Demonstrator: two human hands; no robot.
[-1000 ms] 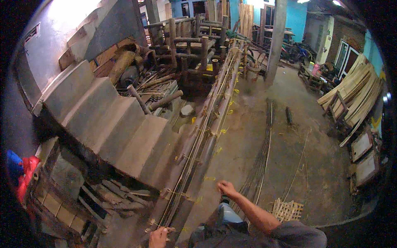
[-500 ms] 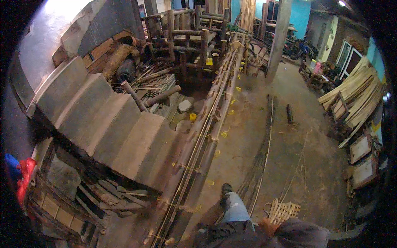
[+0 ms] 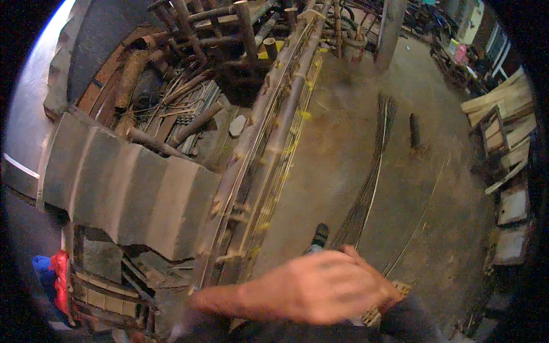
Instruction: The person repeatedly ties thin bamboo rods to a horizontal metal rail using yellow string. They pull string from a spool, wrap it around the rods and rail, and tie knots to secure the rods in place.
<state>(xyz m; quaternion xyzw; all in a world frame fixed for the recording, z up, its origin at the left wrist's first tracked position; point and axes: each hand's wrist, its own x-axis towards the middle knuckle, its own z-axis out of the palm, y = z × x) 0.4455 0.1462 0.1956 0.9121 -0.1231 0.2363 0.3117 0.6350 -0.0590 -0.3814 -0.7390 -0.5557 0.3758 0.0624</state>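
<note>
My left hand (image 3: 323, 286) reaches in from the lower left, its back toward me and its fingers curled, somewhat blurred. Whatever it holds is hidden under it. A woven bamboo lattice piece (image 3: 402, 287) shows at its right side and below it. A strip of skin at the far edge of the left hand may belong to my right hand, which is otherwise hidden; a dark right sleeve (image 3: 409, 320) lies close by. Just left of the hands run long bamboo poles (image 3: 284, 117) with yellow ties (image 3: 306, 115) and thin strips along them.
A bundle of thin dark strips (image 3: 372, 183) lies on the floor ahead, beyond my foot (image 3: 321, 233). Grey concrete steps (image 3: 137, 188) stand left. Behind them are a scrap pile (image 3: 183, 108) and upright bamboo posts (image 3: 246, 28). Framed panels (image 3: 512, 206) line the right.
My left hand has come into view across the lower middle, covering much of the woven lattice piece. The view has tilted down and shifted, and my forward foot appears farther ahead.
</note>
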